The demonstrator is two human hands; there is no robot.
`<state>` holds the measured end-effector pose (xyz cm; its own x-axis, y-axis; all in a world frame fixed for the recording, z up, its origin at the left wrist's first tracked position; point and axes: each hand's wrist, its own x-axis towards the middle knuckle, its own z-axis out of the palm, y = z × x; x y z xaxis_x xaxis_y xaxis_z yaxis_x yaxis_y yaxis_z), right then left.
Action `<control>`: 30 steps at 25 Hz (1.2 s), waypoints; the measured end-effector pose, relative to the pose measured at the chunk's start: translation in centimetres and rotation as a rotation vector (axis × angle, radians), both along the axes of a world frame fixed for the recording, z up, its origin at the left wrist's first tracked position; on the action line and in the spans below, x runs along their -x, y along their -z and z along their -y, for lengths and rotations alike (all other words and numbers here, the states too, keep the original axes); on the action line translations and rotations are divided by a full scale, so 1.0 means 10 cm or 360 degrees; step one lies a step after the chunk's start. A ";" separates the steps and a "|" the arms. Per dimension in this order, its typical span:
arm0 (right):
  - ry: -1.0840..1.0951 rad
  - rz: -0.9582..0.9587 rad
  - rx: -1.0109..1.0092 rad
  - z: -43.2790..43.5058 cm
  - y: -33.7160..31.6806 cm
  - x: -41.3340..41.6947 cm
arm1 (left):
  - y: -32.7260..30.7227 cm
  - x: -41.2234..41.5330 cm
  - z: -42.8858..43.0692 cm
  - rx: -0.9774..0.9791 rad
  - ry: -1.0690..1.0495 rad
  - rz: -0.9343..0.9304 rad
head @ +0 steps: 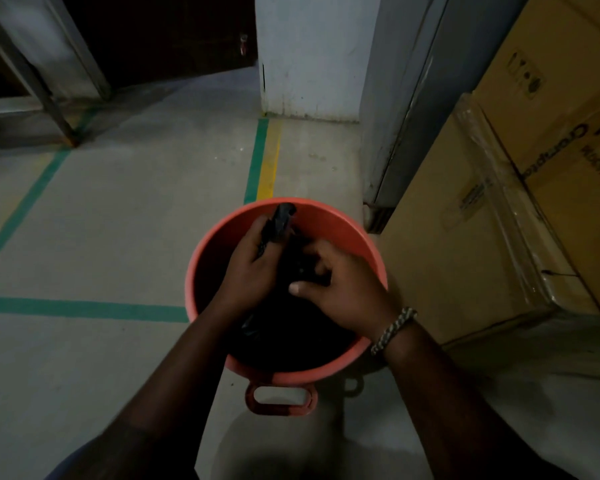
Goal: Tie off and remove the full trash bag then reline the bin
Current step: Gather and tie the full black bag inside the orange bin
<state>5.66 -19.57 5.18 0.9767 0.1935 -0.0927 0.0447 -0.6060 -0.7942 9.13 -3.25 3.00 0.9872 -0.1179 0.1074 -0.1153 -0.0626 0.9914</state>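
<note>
The dim room has a grey concrete floor marked with green and yellow tape lines, and two cardboard boxes are stacked at the right beside a pale wall column. One round orange bin stands on the floor with its handle toward the person, and inside it lies one black trash bag, dark and crumpled. The left hand is closed around a twisted end of the bag that sticks up near the far rim, while the right hand, with a braided bracelet on the wrist, pinches the bag's gathered plastic with curled fingers.
</note>
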 end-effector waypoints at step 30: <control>0.0300 0.0763 0.0029 -0.03 0.00 0.11 | 0.00 -0.04 -0.08 -0.0137 0.0107 -0.0096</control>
